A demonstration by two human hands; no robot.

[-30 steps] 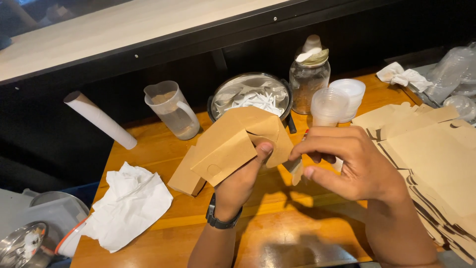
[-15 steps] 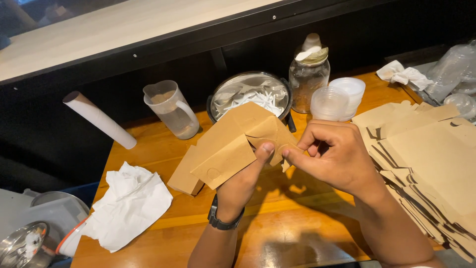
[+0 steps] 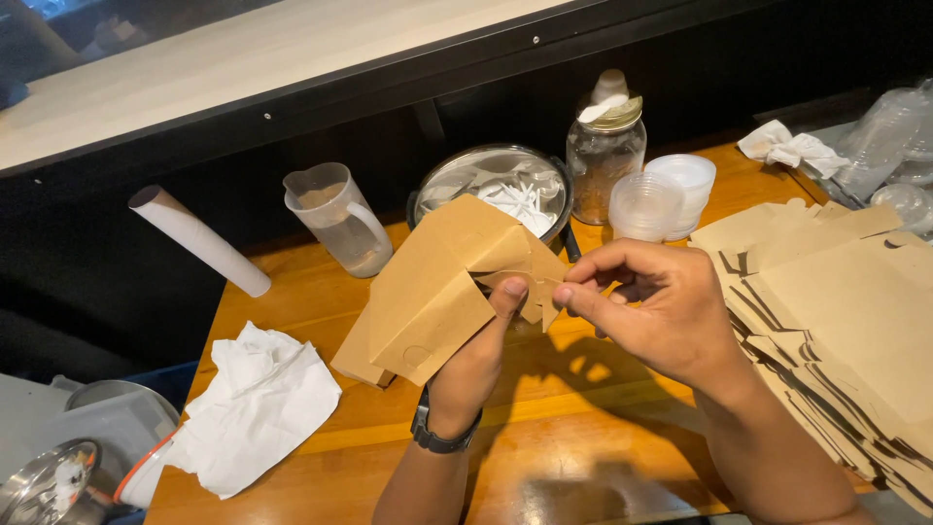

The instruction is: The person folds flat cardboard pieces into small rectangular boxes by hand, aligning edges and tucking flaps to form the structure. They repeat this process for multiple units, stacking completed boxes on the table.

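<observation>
Thumb and forefinger of the right hand (image 3: 661, 311) are pinched on a small flap at the edge of the brown cardboard box (image 3: 442, 292). The left hand (image 3: 481, 350) is closed around the box from beneath, its thumb pressed on the front panel near the same flap. A dark wristband (image 3: 442, 436) sits on that wrist. The half-folded box is held tilted, just above the wooden counter (image 3: 583, 418), between the two hands. It appears light and thin: stiff along its flat panels, yielding at the creases, easily dented if squeezed mid-panel. It is best held at folded edges and corners. To the right lies a stack of flat box blanks (image 3: 836, 311). Behind the box stand a metal bowl (image 3: 496, 185), a glass jar (image 3: 604, 146), stacked plastic lids (image 3: 661, 199) and a clear jug (image 3: 335, 219). At left lie a crumpled white paper (image 3: 258, 403) and a cardboard tube (image 3: 199, 240).
</observation>
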